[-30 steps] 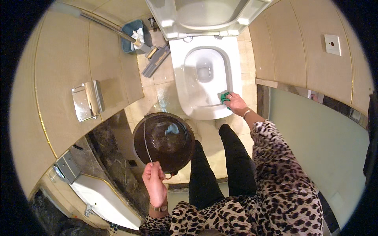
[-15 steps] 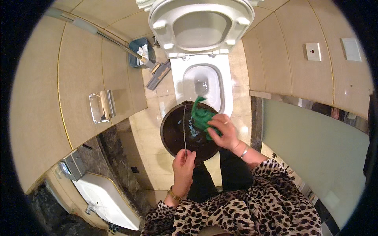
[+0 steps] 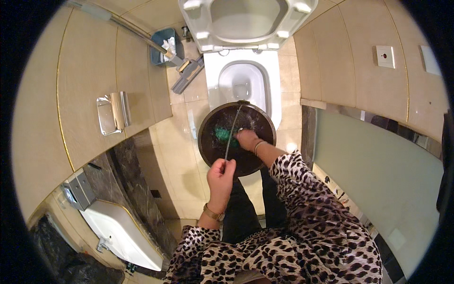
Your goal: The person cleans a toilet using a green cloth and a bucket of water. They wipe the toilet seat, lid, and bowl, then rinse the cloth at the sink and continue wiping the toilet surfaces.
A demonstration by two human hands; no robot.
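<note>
A single head-worn fisheye view looks steeply down from close above a dark round bucket (image 3: 236, 137), facing the white toilet bowl (image 3: 243, 85).

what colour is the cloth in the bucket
Green, seen in the head view: cloth inside the dark bucket.

I see a dark brown bucket (image 3: 236, 138) with a thin grey wire handle (image 3: 232, 134), and a bright green cloth (image 3: 224, 136) inside it. My sleeves (image 3: 307, 199) carry a tan-and-black leopard print. The toilet (image 3: 244, 80) is white, the floor tiles (image 3: 182, 161) glossy beige, the wall panels (image 3: 85, 85) beige with thin gold lines. A blue bin (image 3: 164, 46) stands behind.
</note>
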